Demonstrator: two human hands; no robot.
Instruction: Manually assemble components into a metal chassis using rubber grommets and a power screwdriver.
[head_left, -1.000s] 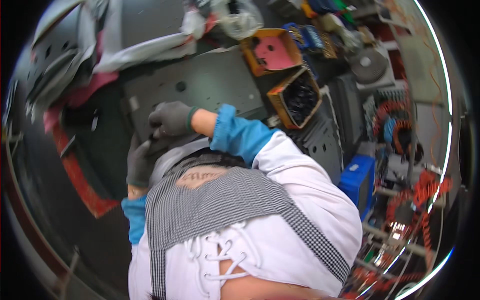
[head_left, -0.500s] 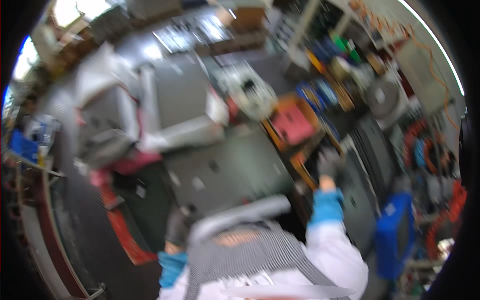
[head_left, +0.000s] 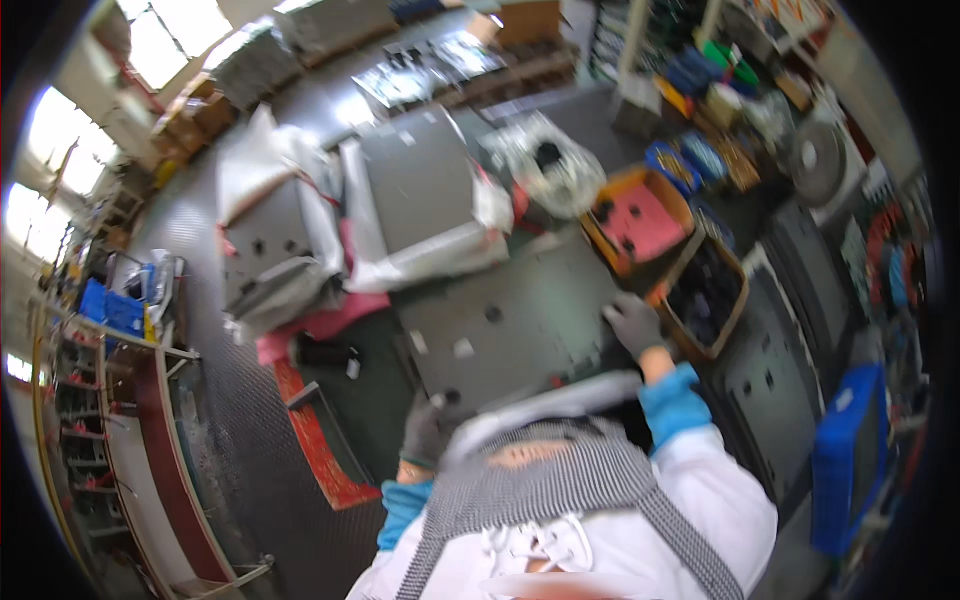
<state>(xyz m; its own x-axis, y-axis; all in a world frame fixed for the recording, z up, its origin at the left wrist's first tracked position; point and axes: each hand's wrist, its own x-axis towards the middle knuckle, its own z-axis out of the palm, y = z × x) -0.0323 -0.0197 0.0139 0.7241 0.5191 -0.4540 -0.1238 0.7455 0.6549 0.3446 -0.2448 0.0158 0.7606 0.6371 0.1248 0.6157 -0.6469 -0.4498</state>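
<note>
A flat grey panel [head_left: 530, 325] with dark round spots and pale patches lies on the dark green worktop in front of me. My left hand [head_left: 425, 430], in a grey glove, is at its near left corner with the fingers drawn together. What those fingers hold, if anything, cannot be made out. Over the panel's right edge is my right hand [head_left: 636, 325], also gloved, with its fingers curled in. Anything inside it is hidden. Just right of that hand stands a cardboard box [head_left: 737, 310] of small black parts.
An orange-brown box [head_left: 597, 245] holding pink material sits beyond the black parts. Panels in white wrapping [head_left: 370, 270] lie at the far left. More grey panels [head_left: 765, 385] and a blue crate [head_left: 848, 460] are to my right. A red edge strip [head_left: 312, 440] borders the worktop.
My right hand has come out of the box of black parts and moved left to the panel's edge. The view has turned, so the whole scene sits further right.
</note>
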